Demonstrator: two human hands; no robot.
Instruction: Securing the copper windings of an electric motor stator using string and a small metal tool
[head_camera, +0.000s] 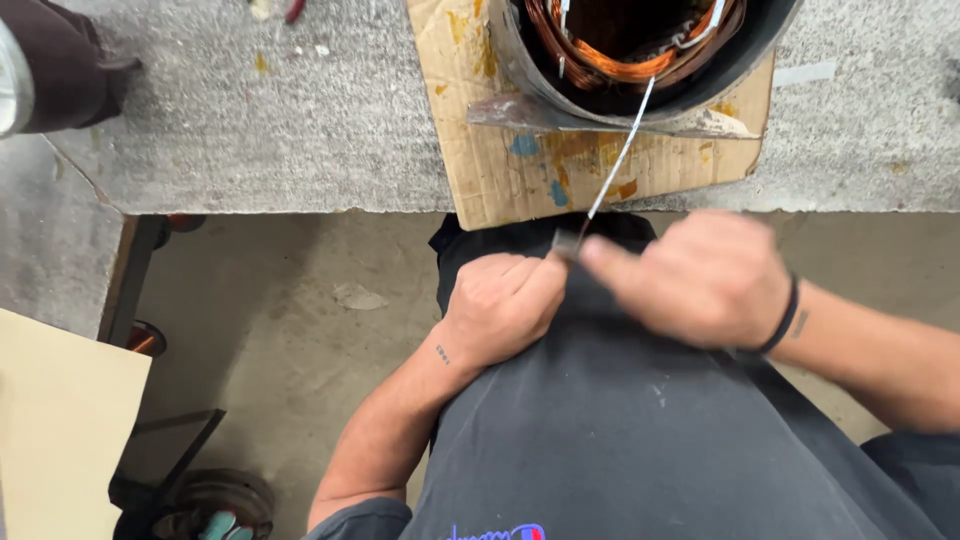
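A thin white strip (620, 150) runs from the copper-wound motor shell (640, 60) on the bench (300, 130) down to both hands, left hand (505, 305) and right hand (700, 280), whose fingers (600, 255) pinch its lower end

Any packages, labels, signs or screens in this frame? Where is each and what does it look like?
Cardboard sheet: flattened brown piece on the grey bench under the motor stator, stained yellow and blue.
Shirt logo: bottom edge, on the dark shirt, blue and red print, cut off by the frame.
No screens or signs.

two hands (600, 290), one stator (640, 50), one cardboard sheet (520, 160)
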